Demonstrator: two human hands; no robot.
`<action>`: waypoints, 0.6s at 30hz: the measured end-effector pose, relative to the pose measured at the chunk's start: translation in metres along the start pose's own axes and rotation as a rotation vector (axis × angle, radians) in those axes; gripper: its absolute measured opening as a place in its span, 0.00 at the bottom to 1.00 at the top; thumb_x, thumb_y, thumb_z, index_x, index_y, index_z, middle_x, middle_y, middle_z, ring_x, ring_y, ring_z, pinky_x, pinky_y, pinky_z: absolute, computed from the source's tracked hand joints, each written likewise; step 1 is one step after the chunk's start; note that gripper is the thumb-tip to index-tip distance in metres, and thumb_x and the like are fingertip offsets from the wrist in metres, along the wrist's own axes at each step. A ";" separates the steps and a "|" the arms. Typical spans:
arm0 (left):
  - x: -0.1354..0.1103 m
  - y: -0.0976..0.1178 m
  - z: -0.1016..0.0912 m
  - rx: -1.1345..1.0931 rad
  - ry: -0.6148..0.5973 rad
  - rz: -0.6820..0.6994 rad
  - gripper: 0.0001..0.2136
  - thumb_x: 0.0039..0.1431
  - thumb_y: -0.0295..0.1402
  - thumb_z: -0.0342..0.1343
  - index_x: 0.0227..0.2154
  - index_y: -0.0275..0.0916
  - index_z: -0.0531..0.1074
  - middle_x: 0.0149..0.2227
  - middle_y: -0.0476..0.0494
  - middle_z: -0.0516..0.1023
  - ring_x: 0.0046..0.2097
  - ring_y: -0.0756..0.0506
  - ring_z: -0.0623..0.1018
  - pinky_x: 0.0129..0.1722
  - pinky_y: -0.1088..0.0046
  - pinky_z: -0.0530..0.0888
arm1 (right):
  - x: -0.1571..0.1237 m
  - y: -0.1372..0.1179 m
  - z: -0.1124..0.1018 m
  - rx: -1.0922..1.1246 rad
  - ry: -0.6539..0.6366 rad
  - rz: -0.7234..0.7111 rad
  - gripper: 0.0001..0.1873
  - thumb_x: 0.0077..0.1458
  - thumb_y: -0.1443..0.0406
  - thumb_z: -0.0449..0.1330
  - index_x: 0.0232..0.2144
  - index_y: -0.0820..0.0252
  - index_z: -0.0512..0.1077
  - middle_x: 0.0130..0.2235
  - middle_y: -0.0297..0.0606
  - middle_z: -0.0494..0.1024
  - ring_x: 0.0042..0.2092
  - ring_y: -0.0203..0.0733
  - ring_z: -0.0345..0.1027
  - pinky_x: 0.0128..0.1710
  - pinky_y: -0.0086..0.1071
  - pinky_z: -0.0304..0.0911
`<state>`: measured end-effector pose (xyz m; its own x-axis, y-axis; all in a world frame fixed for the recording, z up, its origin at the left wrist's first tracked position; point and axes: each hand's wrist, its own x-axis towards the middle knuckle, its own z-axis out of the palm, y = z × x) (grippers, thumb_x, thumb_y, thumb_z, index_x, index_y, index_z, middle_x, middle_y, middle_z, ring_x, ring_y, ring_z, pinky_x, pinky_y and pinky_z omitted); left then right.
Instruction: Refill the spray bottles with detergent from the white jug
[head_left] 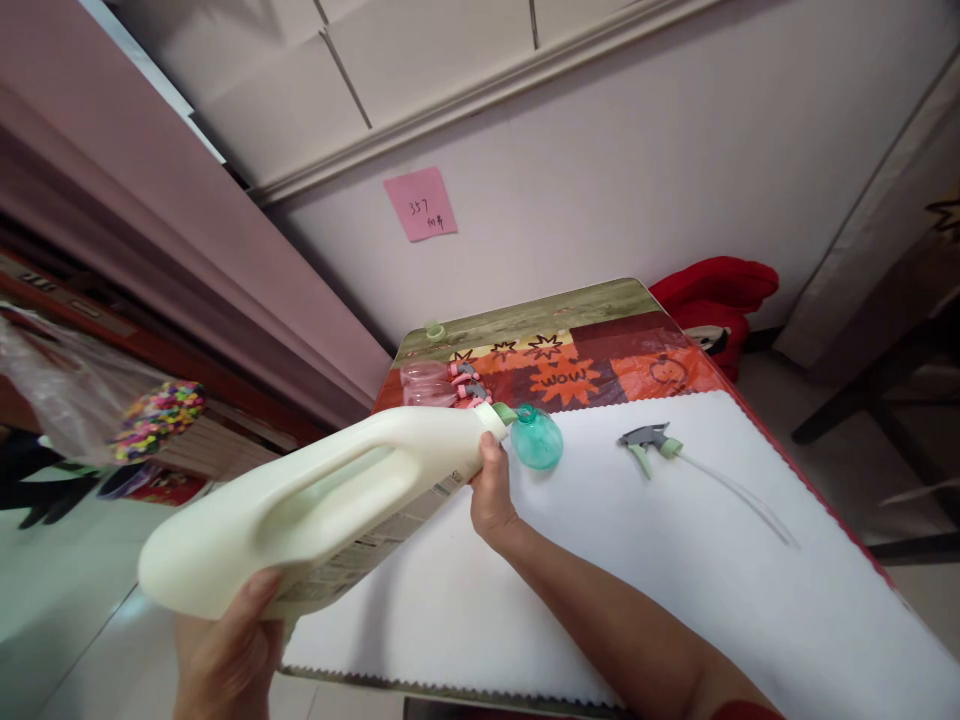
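Note:
A large cream plastic jug (322, 505) with a moulded handle is tipped on its side, its green spout over the open mouth of a small teal spray bottle (537, 438). My left hand (229, 655) grips the jug's base from below. My right hand (491, 490) is closed on the jug's neck, right beside the teal bottle. No liquid stream can be made out. A grey and green trigger sprayer head (649, 441) with a long clear tube lies on the white cloth (660, 600) to the right.
Two pink spray bottles (439, 385) lie at the table's far left, with a green cap (434, 329) behind them. The patterned tablecloth (600, 370) shows beyond the white cloth. A red stuffed item (712, 295) sits past the far edge. Colourful beads (161, 410) rest at left.

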<state>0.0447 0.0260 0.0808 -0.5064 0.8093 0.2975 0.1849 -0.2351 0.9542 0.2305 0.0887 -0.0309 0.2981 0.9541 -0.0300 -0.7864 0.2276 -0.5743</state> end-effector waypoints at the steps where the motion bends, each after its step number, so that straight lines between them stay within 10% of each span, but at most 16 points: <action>1: 0.000 0.001 0.000 0.003 -0.004 0.007 0.30 0.30 0.38 0.72 0.44 0.44 0.78 0.47 0.46 0.83 0.56 0.32 0.78 0.56 0.56 0.78 | 0.000 0.000 0.000 0.002 -0.001 0.001 0.29 0.60 0.45 0.55 0.50 0.61 0.73 0.46 0.43 0.82 0.45 0.47 0.76 0.45 0.37 0.70; 18: 0.003 -0.002 0.000 -0.037 -0.057 0.077 0.28 0.31 0.40 0.74 0.42 0.42 0.79 0.45 0.45 0.83 0.53 0.36 0.80 0.55 0.63 0.77 | -0.001 -0.002 0.001 0.009 -0.005 0.033 0.31 0.59 0.44 0.56 0.52 0.61 0.72 0.48 0.45 0.81 0.46 0.48 0.75 0.39 0.34 0.70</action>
<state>0.0426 0.0283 0.0797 -0.4428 0.8171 0.3691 0.1901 -0.3167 0.9293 0.2311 0.0875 -0.0293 0.2691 0.9621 -0.0451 -0.8007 0.1974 -0.5656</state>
